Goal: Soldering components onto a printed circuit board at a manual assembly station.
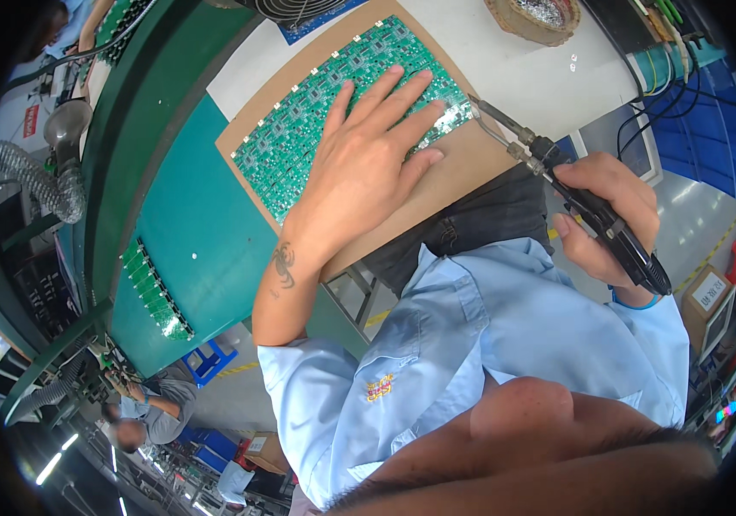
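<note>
My left hand lies flat with fingers spread on a green circuit board panel, crowded with small parts and white connectors along its far edge. Under the panel is a brown cardboard sheet. My right hand is wrapped round the black handle of a soldering iron, which has a thin curved metal tube beside its tip. The iron's tip end is at the panel's right edge; whether it touches cannot be made out. My left fingers cover part of the panel.
A round brown container with shiny scraps stands at the far right. On the green table's left part rests a strip of small green boards. A ducted hose is at far left, cables at right. Another person sits lower left.
</note>
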Motion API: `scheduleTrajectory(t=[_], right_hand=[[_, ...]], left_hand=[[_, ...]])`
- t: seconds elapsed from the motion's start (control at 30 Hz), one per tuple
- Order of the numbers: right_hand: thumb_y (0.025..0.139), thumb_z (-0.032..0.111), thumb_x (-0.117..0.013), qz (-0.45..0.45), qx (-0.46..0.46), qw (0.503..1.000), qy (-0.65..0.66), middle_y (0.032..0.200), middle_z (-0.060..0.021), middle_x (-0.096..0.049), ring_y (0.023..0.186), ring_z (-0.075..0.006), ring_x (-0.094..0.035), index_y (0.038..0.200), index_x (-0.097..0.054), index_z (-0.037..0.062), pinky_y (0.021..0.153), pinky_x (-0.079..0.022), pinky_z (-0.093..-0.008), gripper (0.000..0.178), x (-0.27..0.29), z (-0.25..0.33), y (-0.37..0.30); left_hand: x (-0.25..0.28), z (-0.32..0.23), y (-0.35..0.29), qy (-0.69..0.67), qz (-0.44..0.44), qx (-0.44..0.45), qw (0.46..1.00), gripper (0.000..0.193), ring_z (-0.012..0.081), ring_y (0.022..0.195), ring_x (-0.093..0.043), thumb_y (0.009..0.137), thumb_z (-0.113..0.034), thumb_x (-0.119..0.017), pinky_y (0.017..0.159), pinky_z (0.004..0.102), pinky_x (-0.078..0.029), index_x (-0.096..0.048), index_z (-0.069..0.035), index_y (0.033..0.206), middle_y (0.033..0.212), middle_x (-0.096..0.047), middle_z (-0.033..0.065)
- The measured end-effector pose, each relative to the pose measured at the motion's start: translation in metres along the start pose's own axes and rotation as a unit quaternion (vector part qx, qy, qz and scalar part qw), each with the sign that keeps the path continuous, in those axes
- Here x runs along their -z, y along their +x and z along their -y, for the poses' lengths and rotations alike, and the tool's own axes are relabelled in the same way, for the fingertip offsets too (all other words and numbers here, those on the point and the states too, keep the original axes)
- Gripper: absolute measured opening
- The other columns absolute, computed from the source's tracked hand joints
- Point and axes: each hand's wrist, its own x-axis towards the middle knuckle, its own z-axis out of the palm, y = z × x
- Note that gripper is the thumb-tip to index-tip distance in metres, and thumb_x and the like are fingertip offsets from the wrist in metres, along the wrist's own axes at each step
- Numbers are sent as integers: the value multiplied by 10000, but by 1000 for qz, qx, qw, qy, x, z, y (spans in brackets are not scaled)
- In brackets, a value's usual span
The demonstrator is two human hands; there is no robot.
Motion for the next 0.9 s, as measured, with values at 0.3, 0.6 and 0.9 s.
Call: scheduleTrajectory(t=[0.3,0.6,0.9], right_hand=[[741,32,-760,59,-12,998,8,885,-133,-712,707,-251,-613,1145,-739,-34,652,-499,-331,411,-13,15,-5],[705,-81,-747,60,-1,998,14,833,-97,-687,661,-219,-595,1163,-755,-30,604,-481,-297,460,-28,15,1],[716,-85,-749,64,0,998,13,830,-94,-684,651,-213,-581,1170,-752,-33,601,-475,-298,457,-29,14,3]], left_hand=[[17,6,-9,6,32,7,999,407,294,1535,-486,933,-207,-794,1284,576,-322,-764,-101,1325,1544,-642,31],[3,2,-12,4,-8,25,1000,395,289,1498,-537,898,-177,-809,1262,583,-361,-785,-111,1287,1494,-683,19],[-1,0,-13,-2,-29,39,999,380,285,1493,-545,874,-156,-816,1257,584,-371,-802,-117,1252,1470,-701,17]])
